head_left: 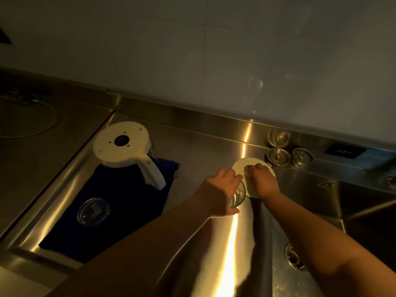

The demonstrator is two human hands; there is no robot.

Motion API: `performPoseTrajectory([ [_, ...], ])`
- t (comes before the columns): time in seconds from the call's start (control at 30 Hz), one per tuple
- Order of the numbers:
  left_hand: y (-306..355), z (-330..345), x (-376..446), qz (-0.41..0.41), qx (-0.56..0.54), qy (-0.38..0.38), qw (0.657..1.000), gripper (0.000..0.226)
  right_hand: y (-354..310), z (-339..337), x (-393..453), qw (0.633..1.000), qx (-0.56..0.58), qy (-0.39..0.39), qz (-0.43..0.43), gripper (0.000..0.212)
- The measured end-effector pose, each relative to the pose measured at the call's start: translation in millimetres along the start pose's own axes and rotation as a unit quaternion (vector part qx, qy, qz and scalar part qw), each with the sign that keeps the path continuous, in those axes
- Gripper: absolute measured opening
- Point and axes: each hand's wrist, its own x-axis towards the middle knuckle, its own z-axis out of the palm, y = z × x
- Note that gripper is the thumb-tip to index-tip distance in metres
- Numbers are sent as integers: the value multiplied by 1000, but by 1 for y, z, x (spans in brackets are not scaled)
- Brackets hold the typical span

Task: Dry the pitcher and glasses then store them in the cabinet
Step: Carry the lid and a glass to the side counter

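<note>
The pitcher [122, 144] stands upside down on a dark blue towel [128, 202], its white base up and its handle pointing toward me. A clear round glass piece [93, 211] lies on the same towel, nearer to me. My left hand [220, 189] grips a clear drinking glass [237, 197] just above the steel counter [192, 151]. My right hand [262, 181] is beside it, fingers curled on a white round disc [241, 166]; whether that is a cloth or a lid I cannot tell. Another glass [278, 136] stands by the back wall.
Two metal sink strainers [288, 156] sit on the ledge behind my hands. The sink basin [364, 211] with its drain [294, 257] opens to the right. A stovetop [32, 129] lies at the far left. The tiled wall [192, 50] closes the back.
</note>
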Motion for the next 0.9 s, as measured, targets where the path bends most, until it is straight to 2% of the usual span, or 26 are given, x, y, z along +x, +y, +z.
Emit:
performPoseTrajectory([
  [0.1, -1, -2, -7, -14, -23, 7, 1000, 79, -4, 2, -2, 1000, 4, 13, 16, 48],
  [0.27, -11, -17, -27, -49, -46, 9, 998, 79, -9, -13, -12, 999, -40, 14, 8, 57],
  [0.37, -22, -42, -41, -60, -58, 14, 996, 77, -21, -46, -25, 997, -67, 36, -1, 59],
  [0.5, -46, -88, -64, -65, -46, 55, 995, 78, -55, -111, -46, 992, -60, 104, -34, 59],
  [0.63, -85, -145, -104, -81, -27, 96, 992, 87, -125, -172, -66, 980, 10, 187, -64, 50],
  [0.77, -137, -198, -174, -115, -10, 122, 986, 90, -222, -202, -78, 958, 31, 256, -126, 56],
  [0.83, -168, -219, -220, -137, 11, 122, 983, 91, -285, -205, -80, 945, 95, 277, -147, 39],
  [0.9, -202, -236, -273, -170, 33, 126, 977, 91, -356, -206, -88, 938, 196, 254, -129, 27],
])
